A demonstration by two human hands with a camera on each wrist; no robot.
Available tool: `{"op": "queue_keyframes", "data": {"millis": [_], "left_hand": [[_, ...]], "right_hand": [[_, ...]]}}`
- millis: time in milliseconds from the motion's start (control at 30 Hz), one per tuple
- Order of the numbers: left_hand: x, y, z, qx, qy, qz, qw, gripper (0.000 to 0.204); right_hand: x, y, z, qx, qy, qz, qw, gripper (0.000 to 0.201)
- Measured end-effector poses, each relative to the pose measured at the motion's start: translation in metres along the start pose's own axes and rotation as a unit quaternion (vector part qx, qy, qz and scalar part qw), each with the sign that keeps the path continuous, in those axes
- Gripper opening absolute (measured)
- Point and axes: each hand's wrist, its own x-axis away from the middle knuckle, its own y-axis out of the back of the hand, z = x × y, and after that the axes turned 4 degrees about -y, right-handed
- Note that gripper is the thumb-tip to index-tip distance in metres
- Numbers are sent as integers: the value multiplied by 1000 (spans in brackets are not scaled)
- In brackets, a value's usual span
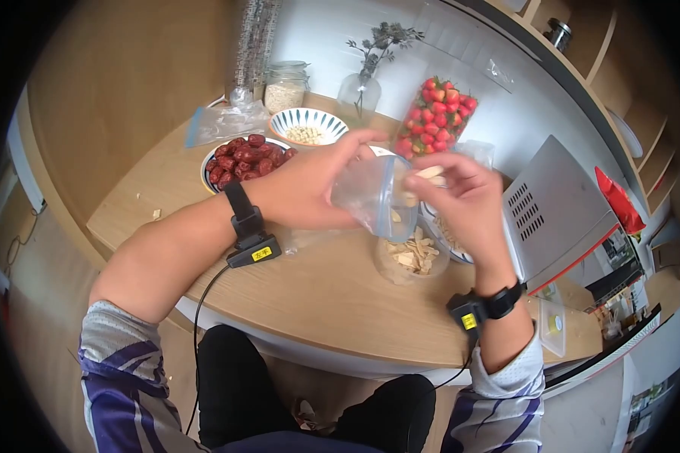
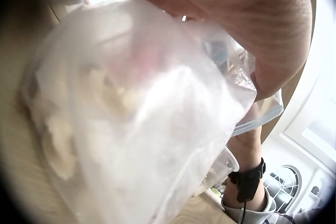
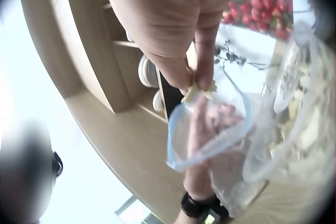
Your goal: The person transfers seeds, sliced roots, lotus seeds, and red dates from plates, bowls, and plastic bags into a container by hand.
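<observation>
The left hand (image 1: pixel 317 181) grips a clear zip bag (image 1: pixel 366 192) whose blue-edged mouth faces right. Pale pieces show through the bag (image 2: pixel 152 108) in the left wrist view. Between thumb and fingers, the right hand (image 1: pixel 461 196) pinches pale dried slices (image 1: pixel 431 174) beside the bag's mouth. In the right wrist view those slices (image 3: pixel 198 92) are just over the open blue rim (image 3: pixel 176 153). A clear tub (image 1: pixel 389 264) of similar slices (image 1: pixel 415 253) stands below the bag, and a plate, partly hidden by the right hand, is behind it.
Red dates (image 1: pixel 242 162) fill a bowl on the left, with a striped bowl (image 1: pixel 332 121) behind. A glass jar (image 1: pixel 285 87), a vase (image 1: pixel 359 94) and a bag of strawberries (image 1: pixel 438 117) line the back. At the right stands a laptop (image 1: pixel 555 204); an empty bag (image 1: pixel 227 124) lies back left.
</observation>
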Motion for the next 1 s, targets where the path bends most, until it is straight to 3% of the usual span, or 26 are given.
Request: {"op": "queue_keyframes", "data": {"millis": [33,133,233,333,433,567,633,800,900,1000], "left_hand": [[1,0,-1,4,3,5,1000,115],[2,-1,6,-29,-5,-1,1000,114],[2,1,8,0,-5,-6,1000,113],[2,-3,4,95,-19,-62,993,96],[-1,-1,13,376,79,-149,911,75],[-4,7,15,378,92,-178,904,66],[-6,3,20,348,65,-214,910,67],[-1,1,12,276,45,-150,948,73],[-2,-1,7,240,47,-138,960,76],[-1,0,6,231,50,-125,964,77]], "right_hand": [[1,-11,0,5,-3,1,1000,19],[7,-17,13,208,-23,156,965,21],[14,-20,20,84,-12,68,994,21],[10,1,10,17,49,-46,998,22],[4,41,-1,105,36,16,994,27],[14,43,4,218,-54,182,957,22],[16,36,8,257,-80,195,943,31],[24,20,13,322,-81,253,909,48],[29,16,12,329,-39,236,914,52],[28,12,27,359,-80,244,898,45]]}}
